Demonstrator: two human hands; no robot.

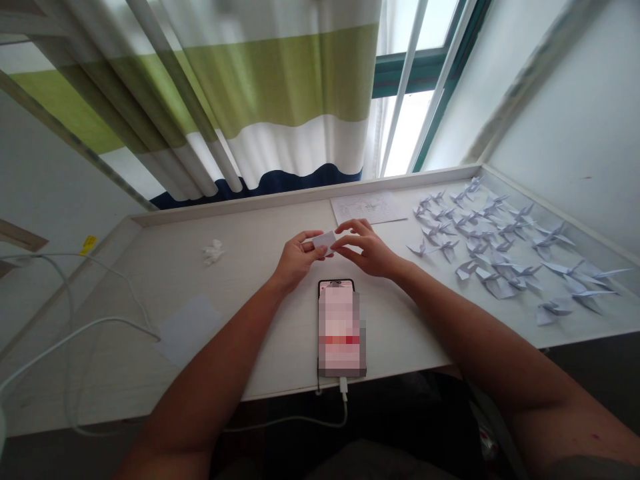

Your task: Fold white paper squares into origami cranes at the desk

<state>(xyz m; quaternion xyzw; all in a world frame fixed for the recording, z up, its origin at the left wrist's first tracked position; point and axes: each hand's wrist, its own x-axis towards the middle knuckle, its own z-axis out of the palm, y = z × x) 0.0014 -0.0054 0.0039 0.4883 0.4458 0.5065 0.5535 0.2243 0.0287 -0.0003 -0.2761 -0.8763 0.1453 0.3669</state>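
The left hand (296,261) grips a small folded white paper (325,241) just beyond the top end of the phone (343,327), which lies on the table (265,230). The right hand (369,252) has curved fingers at the paper's edge; whether they pinch it, I cannot tell. Right of the phone lie many folded paper cranes (477,248); left of it, a white sheet (187,330).
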